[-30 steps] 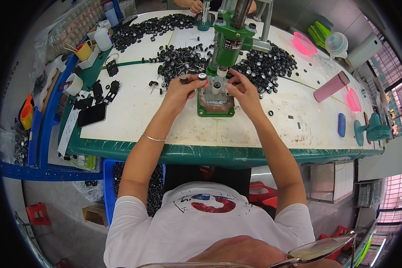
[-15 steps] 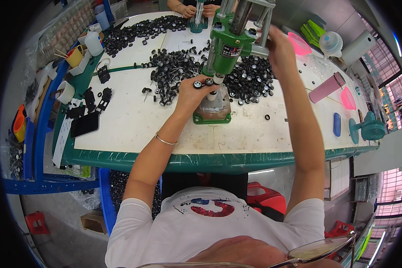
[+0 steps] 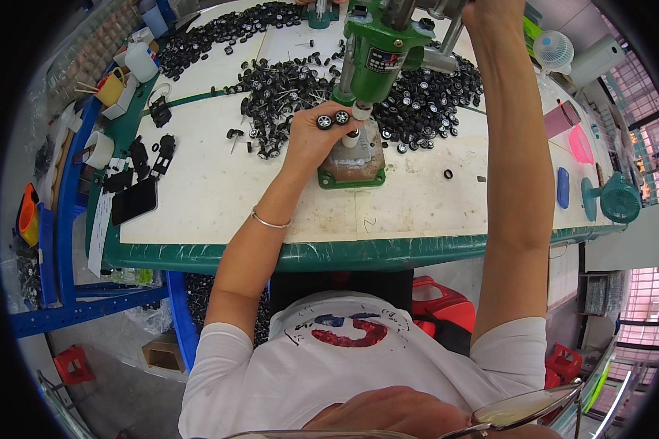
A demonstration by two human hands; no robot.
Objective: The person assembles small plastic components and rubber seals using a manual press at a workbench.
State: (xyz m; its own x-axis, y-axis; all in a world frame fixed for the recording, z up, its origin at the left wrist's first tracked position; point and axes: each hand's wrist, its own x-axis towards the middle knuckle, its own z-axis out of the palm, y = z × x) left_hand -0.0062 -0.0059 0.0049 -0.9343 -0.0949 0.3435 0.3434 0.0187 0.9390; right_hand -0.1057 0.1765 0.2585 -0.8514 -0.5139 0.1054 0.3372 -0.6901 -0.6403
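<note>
A green hand press (image 3: 373,62) stands on the table in front of me. My left hand (image 3: 309,135) is closed beside its ram, pinching small black toy wheels (image 3: 333,120) with silver hubs. Its fingertips reach the gap between the white ram tip (image 3: 362,110) and the pale post (image 3: 351,140) on the base, where a dark piece shows; the fingers partly hide it. At the top edge, my right hand (image 3: 494,13) is closed around the end of the metal press lever (image 3: 454,33), partly cut off by the picture's edge.
Loose wheels and wheels on axles (image 3: 282,95) lie heaped left of the press, with more wheels (image 3: 432,106) to the right. Black plastic parts (image 3: 165,154) and a phone (image 3: 135,201) lie at left. A teal fan (image 3: 619,197) stands at right. Another person's hands show at the far edge.
My right hand has moved up and to the right, with the lever swung along. My left hand keeps the wheels at the press. The whole view has shifted slightly.
</note>
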